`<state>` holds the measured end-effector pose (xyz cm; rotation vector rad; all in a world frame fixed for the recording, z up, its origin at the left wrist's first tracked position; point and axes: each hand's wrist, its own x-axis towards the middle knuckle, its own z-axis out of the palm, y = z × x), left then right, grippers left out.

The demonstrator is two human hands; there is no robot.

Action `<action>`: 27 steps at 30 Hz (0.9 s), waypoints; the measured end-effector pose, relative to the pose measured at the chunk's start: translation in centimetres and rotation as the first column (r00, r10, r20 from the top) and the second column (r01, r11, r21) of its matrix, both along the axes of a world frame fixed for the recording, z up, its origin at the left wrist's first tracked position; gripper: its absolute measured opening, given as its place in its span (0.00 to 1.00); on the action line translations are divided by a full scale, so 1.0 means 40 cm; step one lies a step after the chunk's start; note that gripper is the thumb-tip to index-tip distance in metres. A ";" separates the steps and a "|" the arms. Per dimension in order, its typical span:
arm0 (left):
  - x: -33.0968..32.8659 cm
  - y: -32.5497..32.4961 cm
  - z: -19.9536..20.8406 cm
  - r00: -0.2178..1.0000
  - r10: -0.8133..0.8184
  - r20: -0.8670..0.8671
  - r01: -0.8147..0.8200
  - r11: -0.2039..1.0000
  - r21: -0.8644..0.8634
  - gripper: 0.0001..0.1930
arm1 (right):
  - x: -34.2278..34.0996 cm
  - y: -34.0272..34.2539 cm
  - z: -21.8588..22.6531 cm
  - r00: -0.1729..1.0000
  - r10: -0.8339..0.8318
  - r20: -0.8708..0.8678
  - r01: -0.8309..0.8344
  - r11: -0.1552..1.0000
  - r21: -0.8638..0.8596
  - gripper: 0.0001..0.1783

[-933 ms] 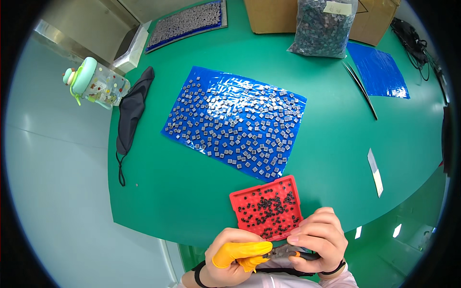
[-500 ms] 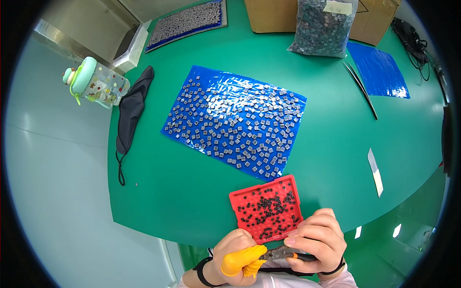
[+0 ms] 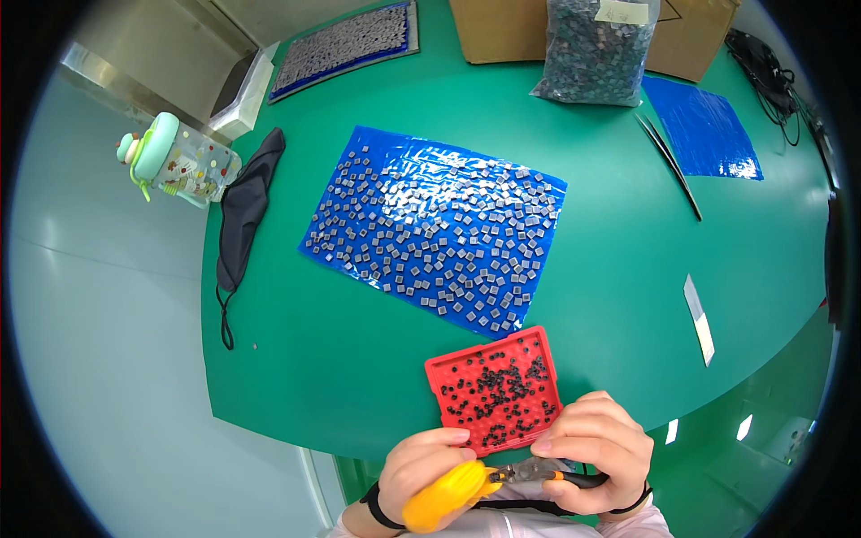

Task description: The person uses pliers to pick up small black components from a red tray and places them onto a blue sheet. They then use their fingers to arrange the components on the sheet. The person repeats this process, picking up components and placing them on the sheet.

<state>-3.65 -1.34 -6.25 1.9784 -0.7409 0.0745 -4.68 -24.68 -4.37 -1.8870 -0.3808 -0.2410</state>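
yellow rubbery covering [image 3: 444, 496] wraps part of the left hand [image 3: 418, 468], its fingers curled; what their tips hold i cannot tell. thumb and fingers of the right hand [image 3: 603, 451] are closed on grey metal pliers [image 3: 526, 470] with a black-and-orange handle [image 3: 587, 480], just this side of a square red plastic tray [image 3: 484, 350] of tiny black pieces [image 3: 495, 402], near a blue plastic sheet [image 3: 381, 152] of grey square pieces [image 3: 467, 284].

Item: clear drinking bottle with mint-green lid [image 3: 184, 160], coloured prints, at my far left. Item: long black fabric piece with a thin loop [image 3: 247, 206], beside the bottle, on the green tabletop [image 3: 296, 377]. Item: white rectangular box [image 3: 244, 100], upper left. Item: brown cardboard [image 3: 499, 34], top edge. Item: tangled black cables [image 3: 764, 81], upper right; I cannot trace their ends.
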 end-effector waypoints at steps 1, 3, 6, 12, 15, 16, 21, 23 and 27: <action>0.005 0.009 0.014 0.998 -0.058 -0.025 0.059 0.997 0.054 0.14 | 0.001 -0.001 0.001 1.000 -0.002 -0.021 0.002 1.000 0.011 0.17; -0.015 -0.003 0.011 0.984 0.110 0.141 -0.107 0.994 -0.029 0.15 | 0.002 -0.001 0.004 0.998 0.027 -0.053 -0.024 0.998 0.051 0.17; -0.008 0.013 0.034 0.984 0.038 0.175 -0.044 0.999 0.030 0.17 | 0.005 0.001 0.004 0.995 0.073 -0.071 -0.065 0.993 0.099 0.18; 0.018 -0.054 0.046 0.995 0.093 0.042 -0.082 0.974 -0.209 0.17 | 0.005 0.015 -0.001 0.998 0.034 0.044 -0.033 0.999 -0.031 0.20; -0.010 -0.104 0.025 0.976 0.163 -0.141 -0.209 0.880 -0.426 0.13 | -0.001 0.018 -0.004 0.993 -0.004 0.122 0.019 0.993 -0.119 0.21; -0.010 -0.108 0.023 0.975 0.160 -0.155 -0.213 0.871 -0.442 0.12 | -0.004 0.018 -0.007 0.990 -0.016 0.143 0.036 0.989 -0.142 0.21; -0.008 -0.119 0.015 0.978 0.135 -0.159 -0.192 0.877 -0.439 0.10 | -0.014 0.009 -0.003 0.980 -0.012 0.198 0.065 0.963 -0.263 0.22; -0.007 -0.114 0.014 0.978 0.116 -0.175 -0.179 0.895 -0.409 0.10 | -0.015 0.008 -0.003 0.975 -0.019 0.223 0.086 0.952 -0.293 0.22; -0.014 -0.112 0.014 0.958 0.057 -0.280 -0.187 0.865 -0.466 0.08 | -0.021 0.010 0.001 0.955 -0.039 0.293 0.151 0.917 -0.370 0.21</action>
